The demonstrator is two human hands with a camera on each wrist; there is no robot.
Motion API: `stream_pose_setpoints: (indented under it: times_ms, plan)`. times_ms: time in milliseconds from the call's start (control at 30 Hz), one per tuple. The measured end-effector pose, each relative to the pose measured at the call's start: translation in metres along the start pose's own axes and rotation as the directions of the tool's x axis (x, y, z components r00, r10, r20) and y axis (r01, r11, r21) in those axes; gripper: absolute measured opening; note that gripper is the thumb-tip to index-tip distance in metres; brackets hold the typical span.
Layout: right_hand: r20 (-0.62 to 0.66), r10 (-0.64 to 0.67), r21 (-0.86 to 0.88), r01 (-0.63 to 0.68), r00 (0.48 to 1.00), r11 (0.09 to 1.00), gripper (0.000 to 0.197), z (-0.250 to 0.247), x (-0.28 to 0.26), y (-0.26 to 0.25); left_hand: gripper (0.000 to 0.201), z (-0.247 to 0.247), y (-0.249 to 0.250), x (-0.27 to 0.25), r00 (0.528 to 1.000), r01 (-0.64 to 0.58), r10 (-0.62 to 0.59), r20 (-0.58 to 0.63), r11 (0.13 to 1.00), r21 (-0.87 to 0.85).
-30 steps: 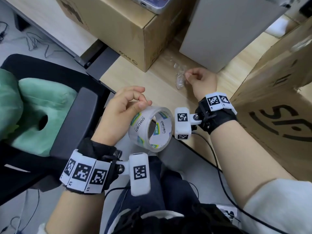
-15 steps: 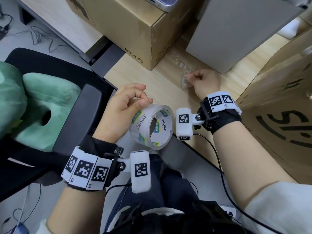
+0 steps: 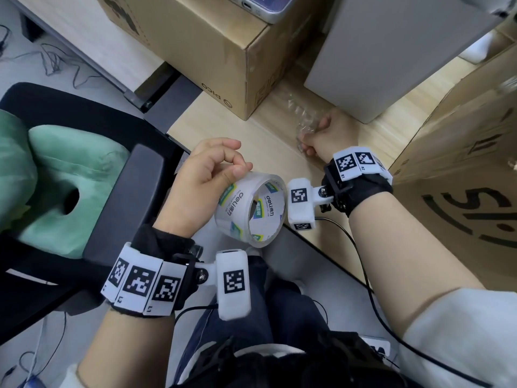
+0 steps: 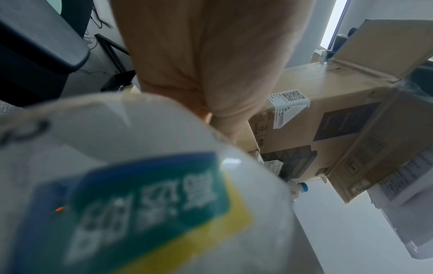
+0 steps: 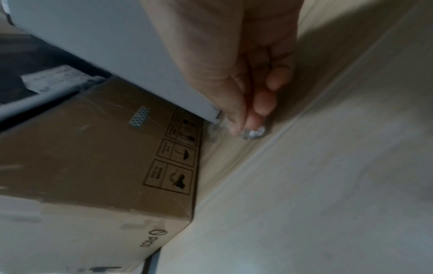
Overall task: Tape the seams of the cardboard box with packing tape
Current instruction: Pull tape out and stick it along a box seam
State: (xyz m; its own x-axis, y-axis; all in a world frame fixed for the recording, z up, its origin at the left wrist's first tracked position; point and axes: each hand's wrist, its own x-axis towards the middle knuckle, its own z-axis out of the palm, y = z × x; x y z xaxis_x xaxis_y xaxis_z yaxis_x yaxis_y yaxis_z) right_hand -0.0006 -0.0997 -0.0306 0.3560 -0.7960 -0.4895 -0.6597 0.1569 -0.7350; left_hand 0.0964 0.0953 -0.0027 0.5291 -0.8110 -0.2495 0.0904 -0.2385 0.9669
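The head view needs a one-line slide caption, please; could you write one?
Left hand grips the tape roll while right hand pinches crumpled clear tape on the table.

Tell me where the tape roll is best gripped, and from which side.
Grip the tape roll across its rim, thumb on the outer band and fingers through the open core, coming from its upper left, as the left hand does; its hole faces right, toward the camera.

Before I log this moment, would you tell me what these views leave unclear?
- Tape roll: its loose end is not visible in the head view; the left wrist view shows it only as a blur.
- Crumpled tape pinched by the right hand: clear and wrinkled, so its extent is unclear; the right wrist view is dim and blurred.
- Box at right: cut off by the head view's edge, seams unseen.
- Left hand: its fingertips are hidden.
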Motion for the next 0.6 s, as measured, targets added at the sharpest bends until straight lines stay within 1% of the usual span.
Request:
stream_pose_setpoints:
  times_ms: [33,100,133,167,200,233,267,300,333,367,400,433,500,533,600]
  plan:
    - [0.028,0.028,-0.028,-0.027,0.999,0.999,0.037,-0.001,0.002,0.001,0.026,0.000,-0.001,0.000,1.000,0.002,-0.002,-0.001,1.000,0.002]
    - [0.123,0.091,-0.027,-0.088,0.988,0.996,0.032,0.000,0.003,-0.001,0.026,-0.002,-0.003,-0.001,1.000,0.013,-0.013,-0.003,1.000,-0.004]
    - [0.124,0.131,-0.078,-0.122,0.984,0.990,0.027,0.001,0.006,-0.003,0.026,-0.003,-0.003,-0.001,1.000,0.015,-0.015,-0.007,1.000,-0.007]
    - [0.095,0.163,-0.204,-0.141,0.982,0.969,0.022,0.003,0.008,-0.004,0.026,-0.003,-0.003,-0.002,1.000,0.014,-0.014,-0.010,1.000,-0.008]
    - [0.077,0.192,-0.346,-0.155,0.978,0.925,0.023,0.004,0.009,-0.005,0.026,-0.004,-0.002,-0.002,1.000,0.014,-0.014,-0.012,1.000,-0.008]
    - [0.058,0.200,-0.465,-0.151,0.978,0.872,0.029,0.004,0.010,-0.005,0.026,-0.004,-0.002,-0.003,1.000,0.017,-0.017,-0.015,1.000,-0.007]
    - [0.054,0.184,-0.510,-0.132,0.981,0.850,0.036,0.005,0.008,-0.003,0.026,-0.004,0.000,-0.003,1.000,0.016,-0.016,-0.018,1.000,-0.003]
    - [0.053,0.146,-0.498,-0.101,0.988,0.861,0.040,0.004,0.007,0.003,0.026,-0.005,0.001,-0.003,1.000,0.013,-0.013,-0.019,1.000,0.003]
    - [0.060,0.118,-0.414,-0.083,0.991,0.906,0.041,0.002,0.003,0.009,0.027,-0.005,0.003,-0.003,1.000,0.011,-0.011,-0.016,1.000,0.013]
    - [0.066,0.106,-0.263,-0.086,0.992,0.961,0.039,-0.001,-0.002,0.014,0.028,-0.005,0.005,-0.005,1.000,0.008,-0.007,-0.015,1.000,0.024]
    - [0.092,0.118,-0.095,-0.109,0.989,0.989,0.034,-0.006,-0.009,0.016,0.028,-0.006,0.009,-0.005,1.000,-0.001,0.001,-0.018,0.999,0.034]
    - [0.127,0.136,0.061,-0.145,0.983,0.988,0.029,-0.009,-0.013,0.018,0.028,-0.007,0.013,-0.005,1.000,-0.012,0.013,-0.022,0.999,0.040]
    - [0.158,0.161,0.278,-0.201,0.974,0.939,0.026,-0.016,-0.022,0.016,0.025,-0.007,0.020,-0.006,0.999,-0.029,0.030,-0.024,0.999,0.037]
    - [0.150,0.159,0.336,-0.202,0.976,0.920,0.028,-0.020,-0.027,0.015,0.021,-0.006,0.023,-0.005,0.999,-0.038,0.038,-0.022,0.999,0.034]
    - [0.148,0.103,0.401,-0.155,0.984,0.903,0.027,-0.028,-0.034,0.011,0.011,0.001,0.031,-0.004,0.999,-0.047,0.047,0.000,0.999,0.028]
